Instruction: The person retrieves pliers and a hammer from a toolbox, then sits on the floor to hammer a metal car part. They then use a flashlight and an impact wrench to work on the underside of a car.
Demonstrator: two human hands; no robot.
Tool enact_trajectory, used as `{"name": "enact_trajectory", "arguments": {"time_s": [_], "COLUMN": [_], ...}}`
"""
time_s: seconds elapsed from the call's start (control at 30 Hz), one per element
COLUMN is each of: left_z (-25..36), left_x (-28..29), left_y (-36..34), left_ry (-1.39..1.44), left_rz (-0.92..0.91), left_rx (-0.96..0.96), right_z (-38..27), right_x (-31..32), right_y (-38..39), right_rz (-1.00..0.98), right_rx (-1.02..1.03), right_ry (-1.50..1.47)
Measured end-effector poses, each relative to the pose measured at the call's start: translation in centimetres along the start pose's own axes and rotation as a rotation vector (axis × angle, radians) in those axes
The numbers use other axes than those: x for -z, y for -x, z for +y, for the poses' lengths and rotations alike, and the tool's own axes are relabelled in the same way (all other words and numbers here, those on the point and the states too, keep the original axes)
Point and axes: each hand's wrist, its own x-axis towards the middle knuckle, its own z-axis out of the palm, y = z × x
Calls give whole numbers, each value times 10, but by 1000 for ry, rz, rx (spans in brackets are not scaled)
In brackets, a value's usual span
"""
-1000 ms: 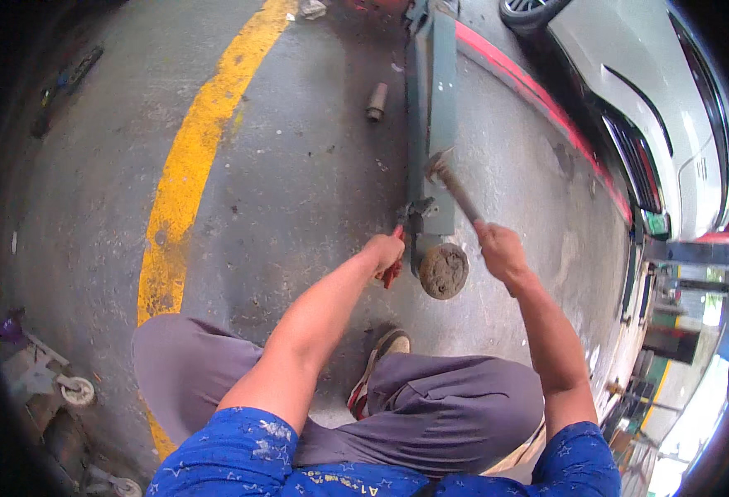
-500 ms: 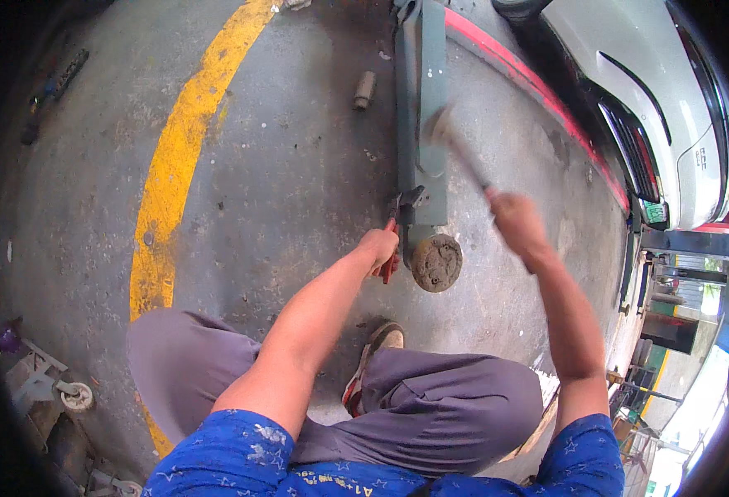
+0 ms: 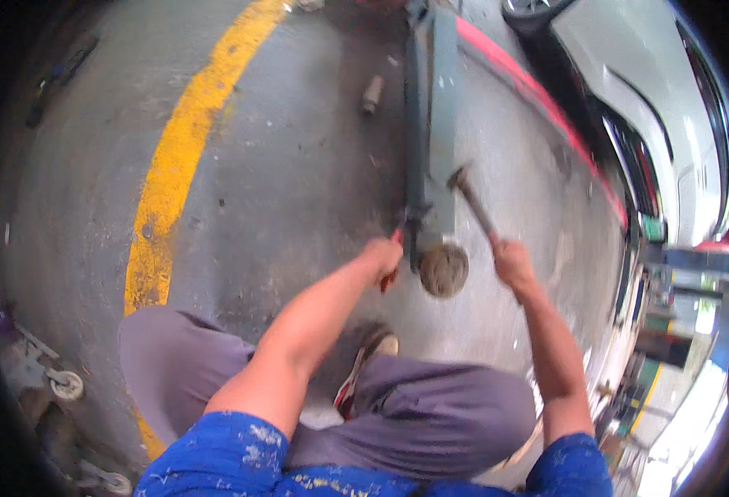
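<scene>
My left hand [image 3: 382, 258] is closed around the red handles of pliers [image 3: 389, 282]. Their dark jaws meet the left edge of a long grey-green steel beam [image 3: 441, 108], close to its near end; exactly what they grip is blurred. In my right hand [image 3: 513, 265] is a hammer [image 3: 478, 209], its handle slanting up and left. The hammer head is beside the beam's right side, a little beyond the pliers; I cannot tell whether it touches. A round, worn, dirt-coloured pad [image 3: 445, 271] sits at the beam's near end, between my hands.
A small metal cylinder [image 3: 372, 94] lies on the floor left of the beam. Yellow [image 3: 170, 174] and red [image 3: 538, 95] painted lines run along either side. A silver car [image 3: 671, 99] stands at the upper right. Wheeled equipment [image 3: 66, 385] is at the lower left.
My right hand and the hammer have come down and nearer to me, the head now lower along the beam's right side. My left hand keeps hold of the pliers. The view has shifted slightly.
</scene>
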Motion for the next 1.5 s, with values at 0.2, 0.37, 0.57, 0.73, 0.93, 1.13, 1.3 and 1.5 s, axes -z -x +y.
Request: {"name": "enact_trajectory", "arguments": {"time_s": [0.2,0.37,0.57,0.73,0.93,1.13,1.3,1.5], "left_z": [2,10,-4,-7,2,-2,-9,-68], "left_x": [3,-9,7,-1,-18,19,74,116], "left_y": [9,20,22,21,31,28,39,28], "left_ry": [295,154,233,168,8,177,49,-159], "left_rz": [-64,-112,-3,-52,-69,61,207,149], "left_rx": [102,125,100,158,100,54,56,167], "right_z": [-45,-26,-95,-82,22,-45,-86,-117], "right_x": [36,21,147,103,-30,35,6,-66], "right_y": [29,12,23,26,53,100,141,137], "right_rz": [30,-124,443,443,12,137,9,-148], "right_rx": [80,-39,287,770,-156,-361,-344,-209], "right_ry": [-319,14,-488,-1003,60,-737,-1136,-903]}}
